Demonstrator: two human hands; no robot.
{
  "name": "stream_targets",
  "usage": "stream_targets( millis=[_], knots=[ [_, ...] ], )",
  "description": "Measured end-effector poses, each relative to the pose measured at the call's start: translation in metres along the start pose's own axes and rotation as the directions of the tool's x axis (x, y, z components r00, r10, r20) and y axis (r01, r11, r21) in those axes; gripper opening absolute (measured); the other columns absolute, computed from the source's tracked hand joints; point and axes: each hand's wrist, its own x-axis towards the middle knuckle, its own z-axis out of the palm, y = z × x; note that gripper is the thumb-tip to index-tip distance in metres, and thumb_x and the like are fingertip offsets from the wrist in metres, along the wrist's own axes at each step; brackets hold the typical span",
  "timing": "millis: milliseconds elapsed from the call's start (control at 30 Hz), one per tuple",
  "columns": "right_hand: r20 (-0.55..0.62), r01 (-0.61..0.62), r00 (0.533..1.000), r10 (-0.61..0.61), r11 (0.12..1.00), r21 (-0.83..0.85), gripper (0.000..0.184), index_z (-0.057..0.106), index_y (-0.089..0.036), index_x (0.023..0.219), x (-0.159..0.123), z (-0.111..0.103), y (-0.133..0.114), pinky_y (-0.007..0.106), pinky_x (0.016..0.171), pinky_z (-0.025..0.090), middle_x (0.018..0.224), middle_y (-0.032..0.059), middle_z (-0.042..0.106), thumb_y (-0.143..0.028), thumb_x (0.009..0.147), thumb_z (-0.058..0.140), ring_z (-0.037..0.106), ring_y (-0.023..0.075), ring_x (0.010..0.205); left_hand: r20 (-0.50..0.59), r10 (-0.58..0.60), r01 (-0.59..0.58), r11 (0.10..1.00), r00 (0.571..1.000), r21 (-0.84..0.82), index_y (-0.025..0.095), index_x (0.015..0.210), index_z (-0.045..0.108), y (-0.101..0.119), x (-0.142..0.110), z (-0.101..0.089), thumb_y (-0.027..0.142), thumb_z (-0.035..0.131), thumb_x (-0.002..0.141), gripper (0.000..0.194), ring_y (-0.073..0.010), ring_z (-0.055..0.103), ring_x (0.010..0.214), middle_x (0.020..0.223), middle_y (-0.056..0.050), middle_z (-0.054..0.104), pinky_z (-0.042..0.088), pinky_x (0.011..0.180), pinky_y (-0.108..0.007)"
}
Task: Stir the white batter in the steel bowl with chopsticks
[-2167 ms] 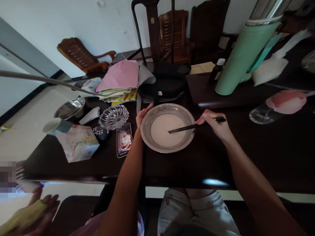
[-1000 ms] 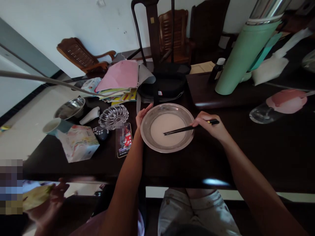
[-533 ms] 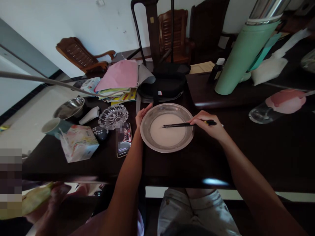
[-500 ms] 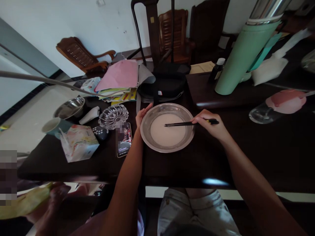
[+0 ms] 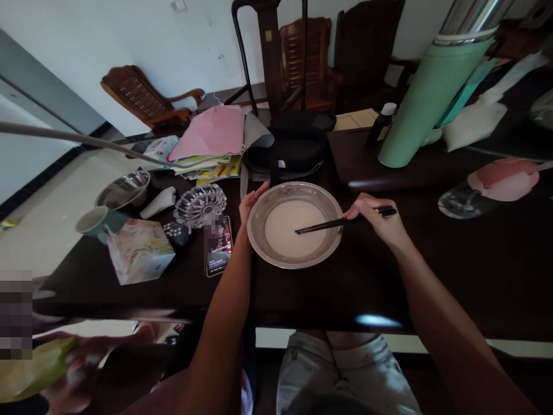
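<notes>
A shiny metal bowl (image 5: 294, 260) with a milky white liquid (image 5: 289, 222) in it rests on the dark table. Against the bowl's left rim, my left hand (image 5: 249, 203) steadies it, its fingers along the outer side. My right hand (image 5: 374, 214), to the right of the bowl, is closed around a pair of black chopsticks (image 5: 324, 225). They slant across the right rim, and their tips are in the liquid near the middle. Left of my left forearm lies a phone (image 5: 219, 248) with its screen lit.
Left on the table (image 5: 302, 297) are a glass dish (image 5: 201, 206), a tissue box (image 5: 144, 252), a cup (image 5: 97, 221) and another metal bowl (image 5: 125, 190). Behind sit papers (image 5: 211, 132) and a black bag (image 5: 287, 147). A tall green thermos (image 5: 432, 98) stands right. Another person's hand (image 5: 80, 369) holds something yellow-green.
The chopstick tips have moved slightly right and toward me in the liquid, and my right hand has shifted a little right. The other person's hand has moved left.
</notes>
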Motion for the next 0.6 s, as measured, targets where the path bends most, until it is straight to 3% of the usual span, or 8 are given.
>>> stream_targets(
  millis=[133,300,400,500,600],
  knots=[
    [0.122,0.035,0.992,-0.031,0.999,-0.03,0.025,0.078,-0.029,0.076,0.0004,0.0035,-0.001,0.037,0.075,0.051,0.08,0.0018,0.077,-0.04,0.093,0.064,0.067,0.0204,0.078,0.003,0.011,-0.012,1.0,1.0,0.01,0.01,0.147,0.05,0.001,-0.0024,0.0027,0.032,0.041,0.093,0.059,-0.029,0.071,0.103,0.099,-0.011,0.078,0.05,0.099,-0.044],
    [-0.015,0.025,1.0,-0.026,0.999,-0.042,0.028,0.077,-0.029,0.073,0.0008,0.0004,0.0001,0.037,0.076,0.05,0.076,0.0015,0.076,-0.039,0.095,0.062,0.067,0.0199,0.077,-0.007,0.008,-0.008,1.0,1.0,-0.014,0.008,0.147,0.05,0.0012,-0.0024,0.0032,0.03,0.037,0.095,0.058,-0.0271,0.073,0.098,0.095,-0.01,0.078,0.051,0.098,-0.043],
    [0.04,0.011,0.999,-0.011,1.0,-0.003,0.033,0.077,-0.029,0.071,0.0006,0.0004,-0.0013,0.037,0.074,0.05,0.073,0.0016,0.074,-0.041,0.096,0.06,0.066,0.0194,0.074,0.01,0.006,-0.006,1.0,1.0,0.002,0.01,0.147,0.051,0.0003,-0.0004,-0.0008,0.032,0.041,0.094,0.058,-0.0283,0.072,0.101,0.099,-0.011,0.078,0.051,0.098,-0.044],
    [0.115,0.058,0.992,-0.052,0.997,-0.05,0.024,0.078,-0.029,0.077,0.0013,0.0025,-0.0013,0.037,0.076,0.05,0.08,0.002,0.077,-0.04,0.093,0.064,0.067,0.0207,0.08,0.015,0.008,-0.008,1.0,1.0,0.007,0.012,0.147,0.05,-0.0006,0.0021,-0.0046,0.033,0.043,0.093,0.059,-0.0295,0.071,0.106,0.105,-0.011,0.077,0.05,0.099,-0.045],
    [0.029,0.061,0.998,-0.059,0.995,-0.085,0.024,0.078,-0.03,0.076,0.0018,0.0013,-0.0001,0.038,0.077,0.049,0.08,0.002,0.078,-0.04,0.093,0.064,0.066,0.021,0.079,0.018,0.006,-0.006,1.0,1.0,-0.002,0.012,0.148,0.049,-0.0009,0.0035,-0.0053,0.033,0.042,0.093,0.06,-0.0307,0.069,0.11,0.107,-0.012,0.077,0.05,0.1,-0.046]
  ],
)
